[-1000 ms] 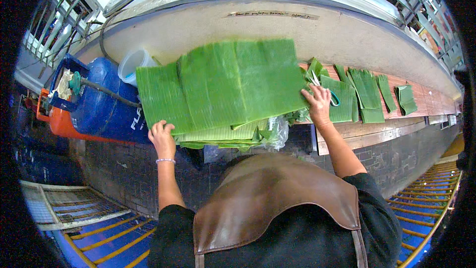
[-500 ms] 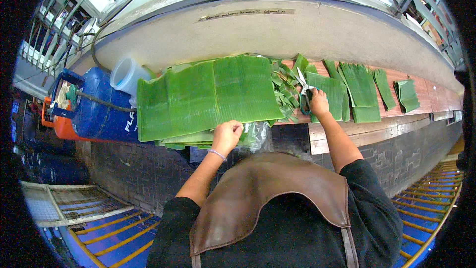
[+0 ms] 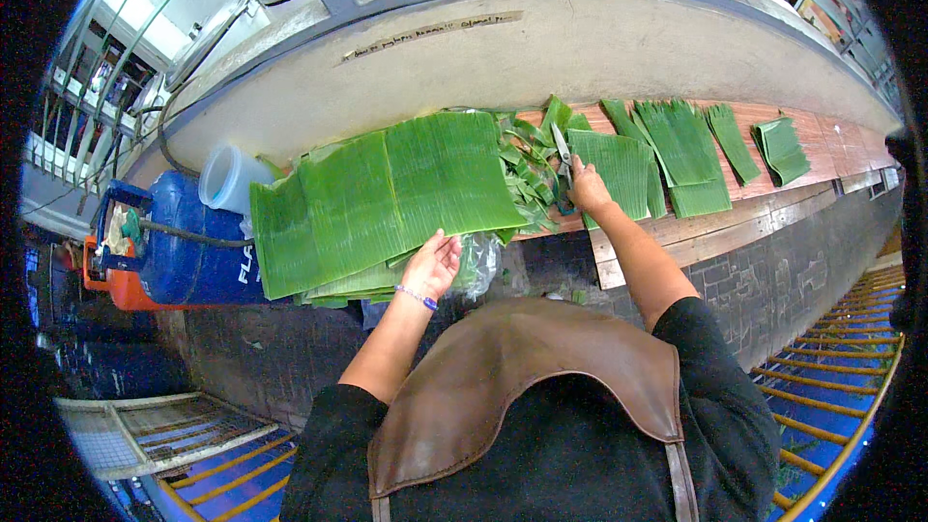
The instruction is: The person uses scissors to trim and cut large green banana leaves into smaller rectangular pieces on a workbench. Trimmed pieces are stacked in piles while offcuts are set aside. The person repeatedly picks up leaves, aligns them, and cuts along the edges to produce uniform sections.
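A large green banana leaf (image 3: 387,188) lies on top of a stack of leaves to the left of centre. My left hand (image 3: 432,266) is at its near edge, palm turned partly up, with the thumb and fingers closed on that edge. To the right, my right hand (image 3: 588,188) holds a pair of scissors (image 3: 562,145), blades pointing away from me. The scissors' dark handles are partly hidden by the fingers. Leaf scraps (image 3: 530,169) are heaped between the stack and the scissors. Just right of that hand lies a cut leaf piece (image 3: 619,169).
More cut leaf bundles (image 3: 681,150) and a folded leaf (image 3: 781,150) lie along the wooden bench (image 3: 826,150). A blue container (image 3: 188,242) and a pale tub (image 3: 230,179) stand at the left. Behind the bench runs a wall (image 3: 580,53). Clear plastic (image 3: 478,266) hangs below the stack.
My view has shifted, so the bench sits further left. My left hand has turned from knuckles up to palm partly up at the leaf's edge. My right hand stays at the scissors.
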`<act>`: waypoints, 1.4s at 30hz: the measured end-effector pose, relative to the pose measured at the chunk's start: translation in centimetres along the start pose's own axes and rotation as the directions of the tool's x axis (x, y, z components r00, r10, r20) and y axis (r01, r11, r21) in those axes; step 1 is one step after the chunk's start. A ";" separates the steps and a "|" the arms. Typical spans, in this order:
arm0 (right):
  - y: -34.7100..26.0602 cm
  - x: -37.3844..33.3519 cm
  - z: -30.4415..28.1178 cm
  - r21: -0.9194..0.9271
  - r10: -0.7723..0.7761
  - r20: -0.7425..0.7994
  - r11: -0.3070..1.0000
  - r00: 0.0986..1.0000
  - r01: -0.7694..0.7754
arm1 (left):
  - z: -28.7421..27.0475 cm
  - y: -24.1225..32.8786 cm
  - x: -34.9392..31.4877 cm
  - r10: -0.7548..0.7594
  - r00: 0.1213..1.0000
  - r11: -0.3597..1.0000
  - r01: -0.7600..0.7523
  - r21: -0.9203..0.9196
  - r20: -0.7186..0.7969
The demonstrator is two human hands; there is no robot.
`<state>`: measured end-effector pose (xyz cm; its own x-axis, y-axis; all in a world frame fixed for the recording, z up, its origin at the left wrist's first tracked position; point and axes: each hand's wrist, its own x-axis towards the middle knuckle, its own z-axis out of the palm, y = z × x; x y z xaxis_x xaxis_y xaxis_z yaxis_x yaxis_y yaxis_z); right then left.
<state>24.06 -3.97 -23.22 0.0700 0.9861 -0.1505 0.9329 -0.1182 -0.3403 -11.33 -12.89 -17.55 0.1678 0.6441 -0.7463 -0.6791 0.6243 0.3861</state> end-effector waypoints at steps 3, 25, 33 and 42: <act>0.0 0.4 0.4 0.057 0.109 -0.066 0.993 0.992 -0.105 | 0.6 0.3 0.3 -0.012 1.000 1.000 0.012 -0.018 0.029; -6.5 -10.0 -0.1 0.641 0.070 0.072 0.761 0.995 -0.100 | 3.8 0.2 4.7 -0.003 1.000 0.983 0.003 -0.184 -0.004; -8.6 -16.9 -3.5 0.857 -0.285 0.277 0.505 0.918 -0.102 | 4.2 0.9 4.5 0.004 0.999 0.971 -0.015 -0.238 -0.046; -12.1 -18.4 -1.5 0.797 -0.278 0.379 0.583 0.882 -0.159 | 4.1 1.0 4.0 -0.013 0.998 0.999 0.010 -0.048 -0.065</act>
<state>12.00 -20.54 -14.88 -0.3318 0.8589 -0.3902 0.2513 -0.3183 -0.9141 -8.45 -7.85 -17.97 0.1298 0.6055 -0.7851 -0.7108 0.6089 0.3521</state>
